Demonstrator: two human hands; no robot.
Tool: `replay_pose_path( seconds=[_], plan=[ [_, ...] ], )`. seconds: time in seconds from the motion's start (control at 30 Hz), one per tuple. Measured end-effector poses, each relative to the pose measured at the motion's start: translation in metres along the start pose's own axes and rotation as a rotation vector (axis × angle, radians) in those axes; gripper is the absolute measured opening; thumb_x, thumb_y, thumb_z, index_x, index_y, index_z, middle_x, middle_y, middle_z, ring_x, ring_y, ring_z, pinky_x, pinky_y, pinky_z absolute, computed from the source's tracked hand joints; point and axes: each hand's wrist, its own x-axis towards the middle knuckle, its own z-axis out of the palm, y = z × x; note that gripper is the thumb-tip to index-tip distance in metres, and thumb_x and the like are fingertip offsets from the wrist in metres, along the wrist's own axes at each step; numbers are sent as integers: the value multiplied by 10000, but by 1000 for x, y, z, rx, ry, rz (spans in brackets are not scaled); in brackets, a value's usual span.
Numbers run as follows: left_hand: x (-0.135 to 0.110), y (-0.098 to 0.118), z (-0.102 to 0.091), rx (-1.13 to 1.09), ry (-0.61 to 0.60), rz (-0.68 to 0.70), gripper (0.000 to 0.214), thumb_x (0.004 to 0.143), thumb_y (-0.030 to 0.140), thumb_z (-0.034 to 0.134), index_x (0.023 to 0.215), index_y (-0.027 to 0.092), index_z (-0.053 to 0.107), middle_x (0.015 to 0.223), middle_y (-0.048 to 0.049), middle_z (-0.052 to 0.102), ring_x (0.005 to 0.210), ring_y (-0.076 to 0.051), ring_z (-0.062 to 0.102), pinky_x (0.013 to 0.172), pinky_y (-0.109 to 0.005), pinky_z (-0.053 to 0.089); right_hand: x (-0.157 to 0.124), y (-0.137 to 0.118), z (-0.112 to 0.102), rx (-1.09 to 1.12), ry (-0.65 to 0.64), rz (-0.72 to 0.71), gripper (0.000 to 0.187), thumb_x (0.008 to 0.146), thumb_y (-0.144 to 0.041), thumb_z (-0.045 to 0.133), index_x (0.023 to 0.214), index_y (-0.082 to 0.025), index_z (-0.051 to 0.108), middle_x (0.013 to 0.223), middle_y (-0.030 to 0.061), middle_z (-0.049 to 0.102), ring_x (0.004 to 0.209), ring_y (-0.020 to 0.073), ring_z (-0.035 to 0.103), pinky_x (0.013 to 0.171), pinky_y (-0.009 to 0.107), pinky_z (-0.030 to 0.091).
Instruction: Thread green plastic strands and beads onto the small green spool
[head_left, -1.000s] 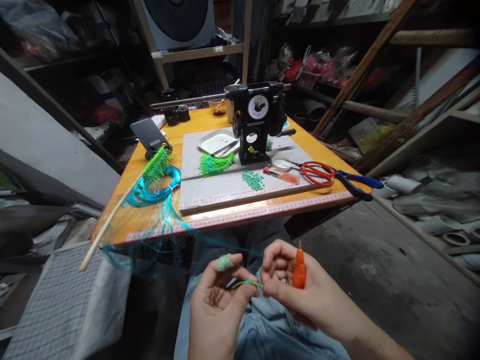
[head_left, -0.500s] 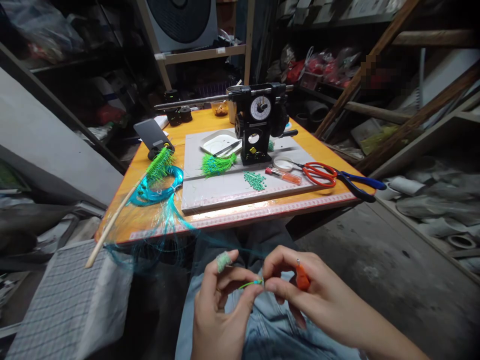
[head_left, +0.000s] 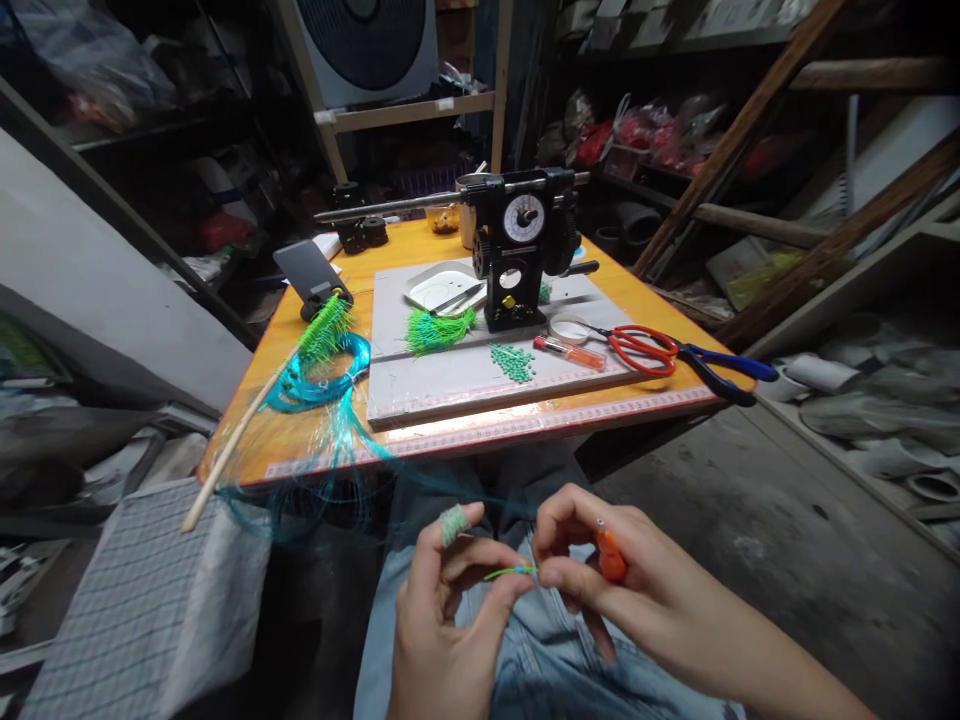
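Observation:
My left hand (head_left: 442, 620) and my right hand (head_left: 600, 580) meet over my lap, below the table edge. Between their pinched fingertips runs a short green strand (head_left: 510, 572). A band of green thread (head_left: 453, 523) is wound round my left index finger. My right hand also grips a small orange tool (head_left: 610, 553) with a thin metal tip pointing up. Fine blue fibres (head_left: 337, 440) trail from the orange table (head_left: 660, 395) down towards my hands.
On the table stand a black winding machine with a dial (head_left: 521, 250), a grey mat (head_left: 450, 375), green beads (head_left: 514, 362), a green tassel (head_left: 439, 328), red scissors (head_left: 637, 348), blue pliers (head_left: 724, 370), a white tray (head_left: 439, 285), a wooden stick (head_left: 240, 430). Cluttered shelves surround it.
The orange tool, upright in my right hand a second ago, now sits lower and tilted in the fingers. Both hands stay pinched on the green strand; the view shifted slightly.

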Motion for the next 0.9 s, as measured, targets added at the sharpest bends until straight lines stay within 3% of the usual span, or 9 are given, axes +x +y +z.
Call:
replay_pose_path(
  seconds=[0.1, 0.27, 0.43, 0.57, 0.7, 0.83, 0.9],
  plan=[
    [-2, -5, -3, 131, -30, 128, 399, 798, 108, 663, 1154, 246, 544, 776, 25, 731, 736, -132, 707, 751, -238, 552, 2, -4, 0, -138, 9, -84, 164, 961, -343, 470, 887, -212, 535, 831, -1, 571, 498, 72, 549, 465, 179, 461],
    [-3, -16, -8, 399, -66, 311, 539, 833, 106, 613, 1319, 288, 467, 880, 1, 721, 808, -157, 697, 786, -270, 533, 5, -8, 7, -517, 45, -240, 143, 906, -112, 479, 944, -186, 595, 870, 58, 616, 756, 180, 618, 663, 270, 511],
    [-4, -20, -6, 521, -73, 351, 589, 848, 101, 579, 1384, 291, 423, 979, -52, 715, 847, -195, 680, 791, -307, 527, 5, 8, 24, -808, 112, -370, 247, 881, -9, 402, 942, -150, 595, 835, 79, 595, 762, 209, 591, 669, 309, 527],
    [-5, -17, -3, 535, -77, 303, 609, 840, 101, 598, 1383, 307, 413, 1037, -57, 716, 862, -205, 680, 792, -313, 525, 6, 16, 28, -966, 147, -476, 256, 862, 4, 392, 947, -130, 593, 815, 93, 586, 759, 229, 585, 656, 329, 533],
    [-6, -14, -1, 515, -18, 277, 611, 836, 97, 597, 1363, 340, 408, 921, -8, 707, 823, -183, 680, 800, -306, 528, 6, 11, 21, -683, 175, -504, 248, 903, -49, 359, 958, -164, 572, 866, 84, 582, 780, 201, 583, 668, 301, 526],
    [-3, -13, -4, 517, 13, 384, 655, 814, 69, 638, 1360, 352, 409, 856, 32, 675, 826, -146, 668, 849, -269, 502, -1, 7, 18, -72, 132, -441, 178, 958, -165, 393, 947, -213, 564, 1040, 82, 559, 810, 161, 600, 666, 266, 545],
    [-1, -12, -4, 512, 15, 420, 674, 807, 43, 640, 1369, 333, 407, 864, 29, 668, 823, -137, 667, 860, -264, 498, -6, 7, 18, 227, 87, -377, 174, 987, -253, 390, 936, -229, 554, 1009, 66, 560, 785, 156, 610, 597, 250, 558]
  ],
)
